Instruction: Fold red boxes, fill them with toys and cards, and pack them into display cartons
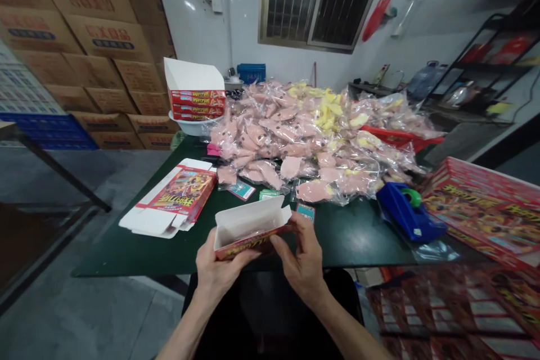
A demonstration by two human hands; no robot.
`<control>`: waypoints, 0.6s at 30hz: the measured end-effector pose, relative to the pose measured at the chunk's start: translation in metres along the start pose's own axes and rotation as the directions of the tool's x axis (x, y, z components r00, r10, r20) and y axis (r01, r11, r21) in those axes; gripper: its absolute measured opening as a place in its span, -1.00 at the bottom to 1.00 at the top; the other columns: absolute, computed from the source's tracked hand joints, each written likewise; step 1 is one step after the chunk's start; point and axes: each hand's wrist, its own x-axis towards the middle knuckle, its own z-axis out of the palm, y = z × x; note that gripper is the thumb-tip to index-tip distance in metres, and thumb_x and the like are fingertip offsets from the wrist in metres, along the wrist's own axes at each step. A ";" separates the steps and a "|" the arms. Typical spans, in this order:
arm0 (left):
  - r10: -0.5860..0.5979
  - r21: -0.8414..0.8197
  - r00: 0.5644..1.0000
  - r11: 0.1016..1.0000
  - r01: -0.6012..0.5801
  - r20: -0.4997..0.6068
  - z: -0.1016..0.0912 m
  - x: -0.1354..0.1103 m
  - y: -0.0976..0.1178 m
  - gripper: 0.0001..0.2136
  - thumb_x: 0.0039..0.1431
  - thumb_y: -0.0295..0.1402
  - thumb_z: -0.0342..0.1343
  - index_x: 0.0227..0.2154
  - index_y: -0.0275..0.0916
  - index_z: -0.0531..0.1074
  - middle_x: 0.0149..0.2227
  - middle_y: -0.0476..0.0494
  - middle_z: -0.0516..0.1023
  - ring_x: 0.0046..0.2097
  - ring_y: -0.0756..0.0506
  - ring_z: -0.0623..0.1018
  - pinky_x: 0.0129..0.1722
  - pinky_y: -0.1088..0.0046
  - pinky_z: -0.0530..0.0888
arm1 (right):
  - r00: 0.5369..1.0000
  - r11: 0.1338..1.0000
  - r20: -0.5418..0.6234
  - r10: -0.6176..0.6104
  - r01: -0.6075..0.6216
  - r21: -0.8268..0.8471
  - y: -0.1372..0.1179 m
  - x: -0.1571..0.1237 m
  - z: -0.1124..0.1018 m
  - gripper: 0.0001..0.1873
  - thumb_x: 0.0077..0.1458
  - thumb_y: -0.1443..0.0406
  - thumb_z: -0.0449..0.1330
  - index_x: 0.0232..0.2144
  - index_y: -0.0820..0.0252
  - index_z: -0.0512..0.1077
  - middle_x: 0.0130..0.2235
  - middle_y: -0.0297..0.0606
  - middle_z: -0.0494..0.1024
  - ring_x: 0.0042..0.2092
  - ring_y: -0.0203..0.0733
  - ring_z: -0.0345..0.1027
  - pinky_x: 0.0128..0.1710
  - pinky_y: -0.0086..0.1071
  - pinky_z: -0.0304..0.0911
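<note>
Between my two hands, over the near edge of the green table (337, 242), is a small printed cardboard box (248, 228) with a white inside and its top flaps raised. My left hand (217, 270) grips its left end, thumb along the front. My right hand (301, 259) holds the right end, fingers behind and thumb in front. The box's bottom is hidden from me. Just beyond it lie several small cards (242, 190) beside a heap of pink plastic-wrapped pieces (287, 135). Some yellow wrapped pieces (329, 109) show among them.
Flat unfolded cartons (181, 194) lie at left. A white basin (194, 125) holds a box of stacked red packs (198, 106). On the right are a blue tape dispenser (409, 214) and a large red printed box (485, 202). Brown cartons (93, 39) are stacked by the wall.
</note>
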 end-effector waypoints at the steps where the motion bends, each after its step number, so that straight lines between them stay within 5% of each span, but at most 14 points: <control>1: -0.012 0.032 0.999 0.999 0.013 -0.036 -0.002 -0.002 -0.003 -0.53 -0.37 0.00 0.32 -0.47 -0.30 0.46 -0.62 0.03 0.47 -0.63 -0.01 0.42 -0.65 0.52 0.41 | 0.999 0.999 0.012 -0.035 0.035 -0.006 0.001 0.000 -0.003 -0.55 0.11 0.38 0.13 0.05 0.07 0.19 -0.09 -0.21 0.41 -0.17 -0.24 0.36 -0.23 -0.37 0.35; 5: -0.069 0.162 0.958 0.980 0.117 -0.278 -0.026 0.001 -0.015 -0.58 -0.40 -0.04 0.33 -0.62 -0.30 0.40 -0.68 0.03 0.41 -0.66 -0.01 0.36 -0.67 0.48 0.34 | 0.989 0.958 0.080 -0.127 0.144 -0.249 0.022 0.005 -0.028 -0.63 0.14 0.36 0.09 0.02 0.13 0.25 -0.10 -0.13 0.44 -0.08 -0.16 0.35 -0.12 -0.26 0.34; 8: -0.127 0.156 0.898 0.965 0.210 -0.422 -0.051 0.011 -0.025 -0.62 -0.45 -0.12 0.35 -0.61 -0.31 0.41 -0.62 0.01 0.43 -0.60 -0.04 0.39 -0.61 0.45 0.36 | 0.986 0.761 0.169 -0.015 0.120 -0.637 0.050 0.002 -0.054 -0.70 0.13 0.27 0.11 -0.08 0.25 0.37 -0.01 0.04 0.40 0.02 0.05 0.29 -0.07 -0.04 0.29; 11: -0.188 0.123 0.870 0.955 0.271 -0.455 -0.069 0.017 -0.032 -0.61 -0.57 -0.18 0.38 -0.62 -0.31 0.43 -0.61 0.01 0.44 -0.57 -0.06 0.41 -0.58 0.44 0.35 | 0.912 0.619 0.379 0.156 0.209 -0.757 0.068 -0.009 -0.075 -0.55 0.07 0.15 0.17 -0.05 0.32 0.38 0.08 0.13 0.35 0.11 0.22 0.19 -0.05 0.10 0.25; 15: -0.224 0.130 0.857 0.940 0.316 -0.464 -0.076 0.013 -0.034 -0.64 -0.55 -0.22 0.37 -0.61 -0.32 0.45 -0.62 0.00 0.44 -0.57 -0.07 0.40 -0.58 0.43 0.34 | 0.799 0.680 0.574 0.181 0.320 -0.660 0.068 -0.021 -0.095 -0.47 0.08 0.17 0.18 0.07 0.26 0.29 0.16 0.02 0.29 0.19 0.09 0.11 0.08 0.06 0.18; 18: -0.186 0.106 0.872 0.960 0.260 -0.453 -0.077 0.010 -0.035 -0.65 -0.48 -0.27 0.36 -0.54 -0.34 0.48 -0.56 -0.02 0.49 -0.53 -0.09 0.44 -0.54 0.41 0.38 | 0.778 0.756 0.622 0.088 0.354 -0.550 0.064 -0.026 -0.105 -0.50 0.08 0.25 0.19 0.08 0.20 0.27 0.15 -0.02 0.31 0.21 0.02 0.11 0.11 0.06 0.16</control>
